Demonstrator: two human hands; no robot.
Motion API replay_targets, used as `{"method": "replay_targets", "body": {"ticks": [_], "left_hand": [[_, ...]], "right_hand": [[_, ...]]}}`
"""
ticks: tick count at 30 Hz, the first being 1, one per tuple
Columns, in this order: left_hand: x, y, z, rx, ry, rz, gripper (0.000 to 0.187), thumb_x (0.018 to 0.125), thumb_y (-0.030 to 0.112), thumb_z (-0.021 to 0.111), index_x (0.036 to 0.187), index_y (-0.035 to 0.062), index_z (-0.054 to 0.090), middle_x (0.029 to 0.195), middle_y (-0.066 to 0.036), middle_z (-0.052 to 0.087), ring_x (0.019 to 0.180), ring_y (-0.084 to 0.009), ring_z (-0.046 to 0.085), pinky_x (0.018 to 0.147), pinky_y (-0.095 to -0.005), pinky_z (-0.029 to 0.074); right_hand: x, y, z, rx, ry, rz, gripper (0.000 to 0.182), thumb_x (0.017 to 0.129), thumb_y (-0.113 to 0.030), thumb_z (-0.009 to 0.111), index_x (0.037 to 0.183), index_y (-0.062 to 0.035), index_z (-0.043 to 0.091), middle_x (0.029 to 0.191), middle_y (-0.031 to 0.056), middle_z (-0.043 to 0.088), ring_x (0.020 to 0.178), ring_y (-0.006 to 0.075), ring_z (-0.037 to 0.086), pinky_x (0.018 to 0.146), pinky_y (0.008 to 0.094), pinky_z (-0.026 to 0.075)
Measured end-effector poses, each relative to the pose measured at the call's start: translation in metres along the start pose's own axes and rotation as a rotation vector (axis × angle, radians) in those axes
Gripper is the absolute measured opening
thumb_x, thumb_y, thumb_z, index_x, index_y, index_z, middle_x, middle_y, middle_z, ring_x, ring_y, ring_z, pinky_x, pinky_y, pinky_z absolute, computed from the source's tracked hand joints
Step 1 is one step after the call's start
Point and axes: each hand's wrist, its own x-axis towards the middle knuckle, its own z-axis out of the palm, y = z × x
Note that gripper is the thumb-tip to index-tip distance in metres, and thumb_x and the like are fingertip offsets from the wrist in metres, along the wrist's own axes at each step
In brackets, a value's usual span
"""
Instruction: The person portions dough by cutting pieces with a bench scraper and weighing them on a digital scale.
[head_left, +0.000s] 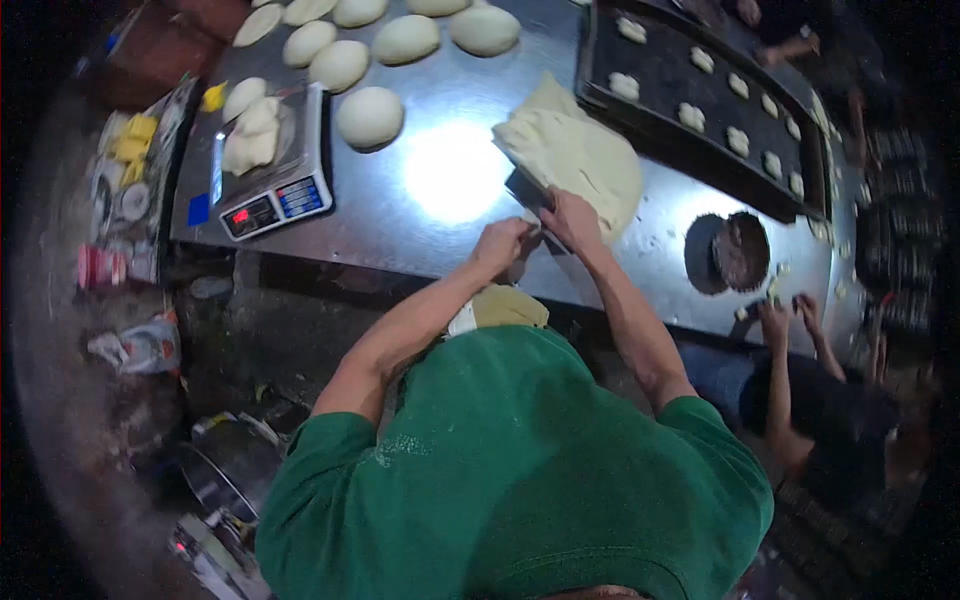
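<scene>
A large slab of pale dough (585, 160) lies on the metal table (420, 235). My right hand (573, 220) is closed on a flat dark blade (528, 190) at the slab's near left edge. Just left of it, my left hand (503, 243) has its fingers pinched together near the blade's lower end; what they hold is too small to make out. Over to the left, pieces of dough (252, 140) rest on a digital scale (275, 207) with a lit red display.
Several round dough balls (370, 117) sit along the table's far left. A black tray (655, 125) with small dough pieces fills the far right. Nearer stands a round tin (741, 253). At the right edge, a co-worker's hands (775, 322) handle something small.
</scene>
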Motion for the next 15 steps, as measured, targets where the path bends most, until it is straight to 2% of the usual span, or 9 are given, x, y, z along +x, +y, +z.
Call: {"method": "replay_targets", "body": {"ticks": [1, 2, 4, 5, 7, 11, 13, 14, 15], "left_hand": [[-0.009, -0.006, -0.003, -0.014, 0.03, 0.001, 0.023, 0.083, 0.003, 0.061, 0.102, 0.0068, 0.074, 0.097, -0.019, 0.069, 0.089, -0.0396, 0.067, 0.079, -0.0437, 0.054], [-0.016, -0.004, -0.013, -0.067, 0.13, 0.098, 0.025, 0.084, 0.005, 0.064, 0.107, 0.0082, 0.073, 0.1, -0.019, 0.07, 0.088, -0.0382, 0.068, 0.078, -0.0421, 0.054], [-0.029, 0.013, -0.052, -0.18, 0.013, -0.096, 0.023, 0.089, 0.008, 0.065, 0.11, 0.0078, 0.073, 0.101, -0.016, 0.071, 0.086, -0.0315, 0.069, 0.078, -0.0392, 0.054], [-0.039, 0.015, -0.068, -0.252, 0.089, -0.141, 0.021, 0.09, 0.01, 0.064, 0.109, 0.0069, 0.072, 0.101, -0.014, 0.072, 0.088, -0.0297, 0.069, 0.081, -0.038, 0.054], [-0.055, 0.008, -0.102, -0.38, 0.234, -0.208, 0.018, 0.094, 0.015, 0.064, 0.107, 0.0052, 0.072, 0.101, -0.011, 0.072, 0.09, -0.026, 0.068, 0.086, -0.0355, 0.052], [-0.08, -0.028, -0.187, -0.6, 0.711, -0.227, 0.018, 0.1, 0.015, 0.058, 0.108, 0.0004, 0.066, 0.098, -0.007, 0.068, 0.097, -0.0166, 0.063, 0.094, -0.0315, 0.047], [-0.078, -0.064, -0.246, -0.543, 0.875, -0.304, 0.029, 0.105, 0.027, 0.054, 0.117, 0.0022, 0.062, 0.106, -0.008, 0.066, 0.099, -0.0166, 0.061, 0.093, -0.0319, 0.047], [-0.075, -0.072, -0.281, -0.513, 0.976, -0.238, 0.035, 0.105, 0.032, 0.054, 0.12, 0.0015, 0.061, 0.108, -0.009, 0.066, 0.101, -0.0178, 0.06, 0.092, -0.0321, 0.047], [-0.069, -0.086, -0.319, -0.381, 1.052, -0.179, 0.036, 0.105, 0.032, 0.053, 0.12, 0.0007, 0.061, 0.108, -0.01, 0.065, 0.101, -0.0192, 0.059, 0.092, -0.0324, 0.047]], "right_hand": [[0.013, 0.002, 0.012, -0.004, -0.049, -0.02, 0.037, 0.086, -0.035, 0.069, 0.108, -0.005, 0.066, 0.094, 0.0215, 0.071, 0.09, 0.0432, 0.067, 0.078, 0.0489, 0.053], [0.026, 0.006, 0.022, 0.047, -0.049, -0.014, 0.042, 0.086, -0.038, 0.07, 0.109, -0.0038, 0.066, 0.096, 0.0225, 0.071, 0.091, 0.0429, 0.067, 0.078, 0.0488, 0.053], [0.047, 0.006, 0.038, 0.153, -0.073, -0.003, 0.05, 0.084, -0.043, 0.072, 0.112, -0.0015, 0.067, 0.099, 0.0245, 0.071, 0.093, 0.0425, 0.068, 0.08, 0.0485, 0.053], [0.056, -0.002, 0.037, 0.011, -0.17, 0.021, 0.065, 0.081, -0.051, 0.075, 0.114, 0.0038, 0.066, 0.102, 0.0279, 0.07, 0.096, 0.0426, 0.068, 0.084, 0.0479, 0.053], [0.052, -0.016, 0.04, 0.082, -0.143, 0.024, 0.069, 0.081, -0.055, 0.074, 0.115, 0.0052, 0.066, 0.101, 0.0285, 0.07, 0.097, 0.0437, 0.068, 0.086, 0.0481, 0.052], [0.039, -0.011, 0.072, 0.239, -0.071, 0.154, 0.065, 0.083, -0.05, 0.075, 0.119, 0.0037, 0.066, 0.108, 0.0256, 0.071, 0.103, 0.0369, 0.069, 0.091, 0.0433, 0.052], [0.024, -0.026, 0.076, 0.283, -0.09, 0.191, 0.063, 0.084, -0.048, 0.075, 0.119, 0.0036, 0.066, 0.11, 0.0242, 0.072, 0.105, 0.0341, 0.069, 0.093, 0.0421, 0.051], [0.017, -0.034, 0.076, 0.3, -0.101, 0.212, 0.062, 0.085, -0.047, 0.075, 0.119, 0.0036, 0.066, 0.111, 0.0234, 0.072, 0.106, 0.0328, 0.069, 0.093, 0.0416, 0.051], [0.013, -0.042, 0.075, 0.349, -0.058, 0.236, 0.062, 0.085, -0.047, 0.075, 0.119, 0.0038, 0.066, 0.111, 0.0226, 0.072, 0.105, 0.0318, 0.069, 0.093, 0.0411, 0.051]]}}
